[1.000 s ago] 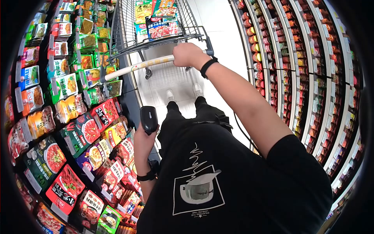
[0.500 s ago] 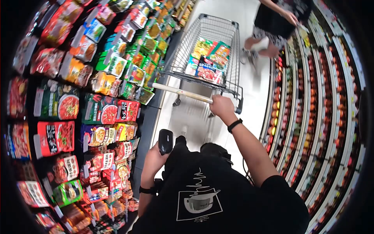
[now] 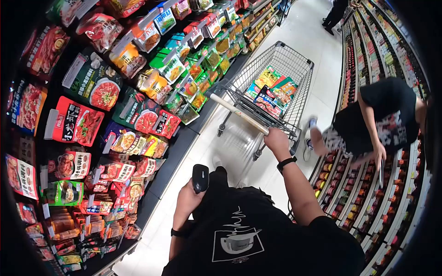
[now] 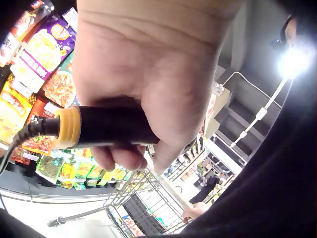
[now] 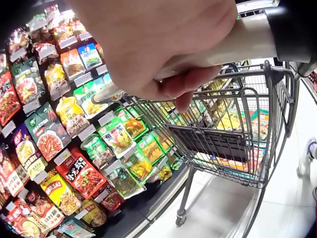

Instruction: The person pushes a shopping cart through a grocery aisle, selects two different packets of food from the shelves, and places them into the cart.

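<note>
My right hand grips the right end of the pale handlebar of a wire shopping cart. Several colourful food packets lie in the cart's basket. Low beside my body, my left hand holds a black handheld scanner. In the left wrist view, the fingers wrap round its black grip, which ends in a yellow collar with a cord. The right wrist view shows my right fingers curled round the bar, with the cart's grey plastic panel beyond.
Hanging seasoning packets fill the shelves along the left. Rows of jars line the right side. Close on the right, another person stands with a flat object in one hand; a further person is far up the aisle.
The view has turned, so the cart now sits further right and lower in it. The other person has come nearer along the right side. Both hands keep their holds.
</note>
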{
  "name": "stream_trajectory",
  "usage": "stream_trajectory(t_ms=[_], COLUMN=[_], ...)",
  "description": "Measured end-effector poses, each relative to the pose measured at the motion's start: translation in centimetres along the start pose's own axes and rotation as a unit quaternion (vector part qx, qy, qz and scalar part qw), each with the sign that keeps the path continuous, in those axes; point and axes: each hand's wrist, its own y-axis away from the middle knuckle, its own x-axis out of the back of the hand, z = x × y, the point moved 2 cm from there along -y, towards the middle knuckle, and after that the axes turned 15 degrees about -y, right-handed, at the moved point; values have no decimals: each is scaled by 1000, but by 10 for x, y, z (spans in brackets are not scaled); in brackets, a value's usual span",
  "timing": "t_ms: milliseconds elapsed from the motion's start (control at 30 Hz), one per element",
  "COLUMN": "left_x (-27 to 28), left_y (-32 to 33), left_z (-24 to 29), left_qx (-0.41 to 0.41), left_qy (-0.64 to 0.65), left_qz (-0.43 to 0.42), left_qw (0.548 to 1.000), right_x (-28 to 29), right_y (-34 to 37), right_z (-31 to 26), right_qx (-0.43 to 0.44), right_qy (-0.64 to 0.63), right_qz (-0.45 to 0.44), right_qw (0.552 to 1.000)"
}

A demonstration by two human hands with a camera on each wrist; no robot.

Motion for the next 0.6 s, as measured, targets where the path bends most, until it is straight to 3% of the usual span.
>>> stream_trajectory(t_ms=[233, 267, 433, 600], left_x=[21, 25, 53, 68], left_y=[-54, -64, -90, -104], left_z=[-15, -16, -27, -51], left_qx=[-5, -1, 26, 25], left_qy=[51, 51, 54, 60], left_qz=[38, 44, 52, 50], left_qw=[998, 998, 997, 997], right_x=[12, 16, 2, 13], right_y=[-40, -47, -77, -78], right_z=[-9, -10, 18, -2], right_qx=[-24, -35, 5, -10], right_qy=[-11, 33, 37, 65], right_qz=[4, -11, 29, 54], right_qw=[1000, 999, 999, 996])
